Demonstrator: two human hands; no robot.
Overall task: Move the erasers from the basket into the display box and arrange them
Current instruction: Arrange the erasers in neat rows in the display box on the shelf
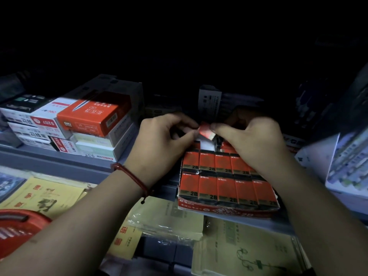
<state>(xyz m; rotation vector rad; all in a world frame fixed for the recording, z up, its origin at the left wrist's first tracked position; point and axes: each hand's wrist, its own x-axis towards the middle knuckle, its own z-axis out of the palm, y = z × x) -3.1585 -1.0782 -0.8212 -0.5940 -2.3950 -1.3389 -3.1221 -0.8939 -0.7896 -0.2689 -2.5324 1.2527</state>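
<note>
Pinching from both sides: the left hand (161, 140) and the right hand (253, 140) meet over the back of the display box (219, 209). Between their fingertips sits one red-wrapped eraser (206, 132), tilted, just above the back row. Left thumb and forefinger nip its left end, and the right thumb presses its right end. The other right fingers are hidden behind the hand.

Below, the box sits at the edge of the grey shelf (59, 162). Its packed erasers (225, 188) lie flat in rows, red faces up, each marked 2B. Five run across the front, and the row behind is partly under the right hand. A pale patch shows right beneath the held one, hard to make out in this dim light.

Down in the lower left corner is the red basket (18, 232), well apart from the box, contents out of sight. A red cord bracelet (129, 174) rings the left wrist. Stacked stationery boxes (95, 116) stand on the shelf to the left, and yellow packets (165, 218) lie on the level below.
</note>
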